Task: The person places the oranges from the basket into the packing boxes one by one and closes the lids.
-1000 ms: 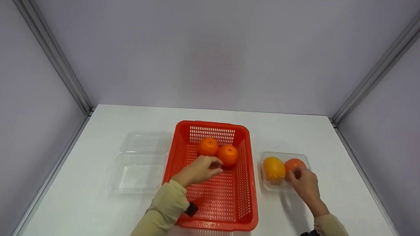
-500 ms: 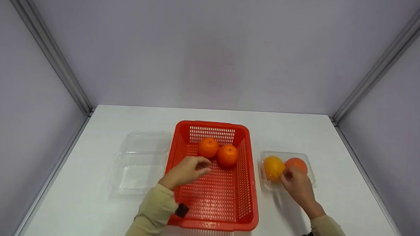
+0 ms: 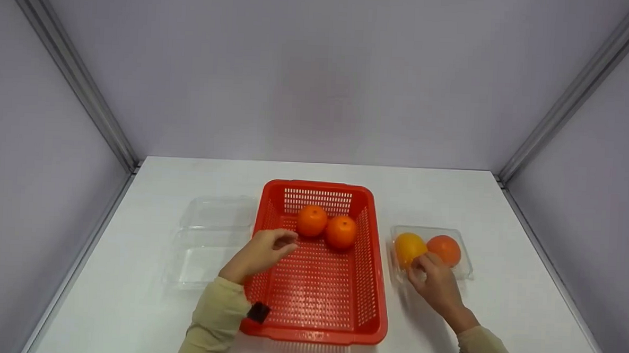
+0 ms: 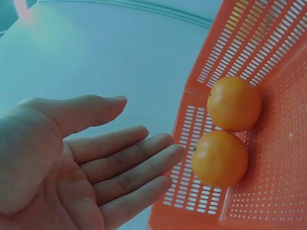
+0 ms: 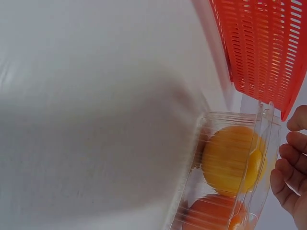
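My left hand [image 3: 262, 253] hovers over the left side of the red basket [image 3: 313, 336], its fingers loosely spread and holding nothing. Two oranges [image 4: 219, 159] lie against each other at the far end of that basket, beyond the fingertips. On the right, a clear plastic container [image 3: 461, 241] has a yellow-orange fruit [image 3: 409, 246] on its left and a red-orange round fruit [image 3: 444, 250] beside it. My right hand [image 3: 438, 285] is over the container's near edge, overlapping the yellow-orange fruit in the head view. Its fingers [image 5: 286, 184] are loosely bent, with a gap to the fruit.
Left of the basket stands another clear plastic container [image 3: 213, 257], opened out with its lid folded back. The white table [image 3: 107, 295] is bounded by a back wall [image 3: 318, 92] and side walls with grey metal posts in the corners.
My left hand has drawn left, away from the oranges. My right hand has shifted left and slightly down, from the red-orange fruit toward the yellow-orange one, uncovering the red-orange fruit.
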A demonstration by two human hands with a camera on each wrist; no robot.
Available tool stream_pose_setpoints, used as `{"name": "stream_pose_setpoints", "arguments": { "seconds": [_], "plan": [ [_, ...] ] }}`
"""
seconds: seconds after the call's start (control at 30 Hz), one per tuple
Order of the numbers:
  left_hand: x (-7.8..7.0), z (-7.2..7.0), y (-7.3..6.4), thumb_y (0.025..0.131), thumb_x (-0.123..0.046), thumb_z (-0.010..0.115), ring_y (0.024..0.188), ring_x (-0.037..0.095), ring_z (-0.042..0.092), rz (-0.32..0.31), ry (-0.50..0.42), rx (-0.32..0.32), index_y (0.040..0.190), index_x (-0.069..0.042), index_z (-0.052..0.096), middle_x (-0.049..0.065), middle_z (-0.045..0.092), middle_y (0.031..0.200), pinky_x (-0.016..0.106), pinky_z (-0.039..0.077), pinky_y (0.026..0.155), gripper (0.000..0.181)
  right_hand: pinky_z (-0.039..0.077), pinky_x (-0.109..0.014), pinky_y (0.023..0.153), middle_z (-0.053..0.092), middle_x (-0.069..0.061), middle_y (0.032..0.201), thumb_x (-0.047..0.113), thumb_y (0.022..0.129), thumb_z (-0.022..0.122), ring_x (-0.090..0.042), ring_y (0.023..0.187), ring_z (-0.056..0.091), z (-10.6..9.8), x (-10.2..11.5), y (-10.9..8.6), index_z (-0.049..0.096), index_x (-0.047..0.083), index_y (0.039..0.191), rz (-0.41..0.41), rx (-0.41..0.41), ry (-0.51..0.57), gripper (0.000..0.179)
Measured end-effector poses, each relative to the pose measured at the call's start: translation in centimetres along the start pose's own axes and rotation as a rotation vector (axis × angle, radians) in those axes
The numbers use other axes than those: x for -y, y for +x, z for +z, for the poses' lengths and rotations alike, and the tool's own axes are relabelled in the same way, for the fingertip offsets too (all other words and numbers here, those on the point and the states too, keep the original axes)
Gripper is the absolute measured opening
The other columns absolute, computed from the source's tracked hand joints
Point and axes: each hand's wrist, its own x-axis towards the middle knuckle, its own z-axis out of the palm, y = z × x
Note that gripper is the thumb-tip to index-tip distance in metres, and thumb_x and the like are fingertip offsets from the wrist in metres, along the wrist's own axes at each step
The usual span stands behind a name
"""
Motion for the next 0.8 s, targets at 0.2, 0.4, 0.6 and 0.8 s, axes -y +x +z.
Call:
{"name": "stream_pose_setpoints", "arguments": {
  "seconds": [0.2,0.4,0.6,0.8],
  "plan": [
    [0.5,-0.9,-0.5,0.098,-0.016,0.056,0.107,0.032,0.065,-0.040,-0.020,-0.022,0.125,0.002,0.060,0.019,0.067,0.117,0.046,0.054,0.096,0.033,0.059,-0.030,0.065,0.059,-0.006,0.080,0.003,0.061,0.085,-0.014,0.070,0.054,0.7,-0.2,-0.3,0.064,0.004,0.080,-0.124,-0.046,-0.048,0.028],
    [1.1,-1.5,-0.7,0.097,-0.015,0.056,0.109,0.033,0.064,-0.096,-0.023,-0.087,0.125,0.002,0.059,0.019,0.066,0.119,0.046,0.053,0.097,0.033,0.059,-0.029,0.067,0.059,-0.005,0.082,0.005,0.060,0.085,-0.014,0.073,0.054,1.0,-0.3,-0.6,0.066,0.005,0.083,-0.208,-0.059,-0.055,0.029],
    [1.8,-1.8,-1.0,0.097,-0.016,0.056,0.108,0.032,0.064,-0.115,-0.020,-0.114,0.125,0.002,0.059,0.019,0.067,0.117,0.045,0.054,0.096,0.033,0.058,-0.027,0.065,0.059,-0.005,0.080,0.007,0.057,0.088,-0.013,0.071,0.054,1.4,0.0,-1.1,0.069,0.005,0.084,-0.231,-0.060,-0.096,0.033],
    [2.4,-2.1,-1.3,0.097,-0.014,0.055,0.106,0.033,0.065,-0.098,-0.020,-0.126,0.125,0.003,0.059,0.021,0.067,0.115,0.044,0.055,0.094,0.033,0.059,-0.027,0.061,0.062,-0.006,0.078,0.009,0.057,0.090,-0.016,0.067,0.058,1.9,0.6,-1.4,0.070,0.004,0.083,-0.240,-0.088,-0.176,0.033]
  ]
}}
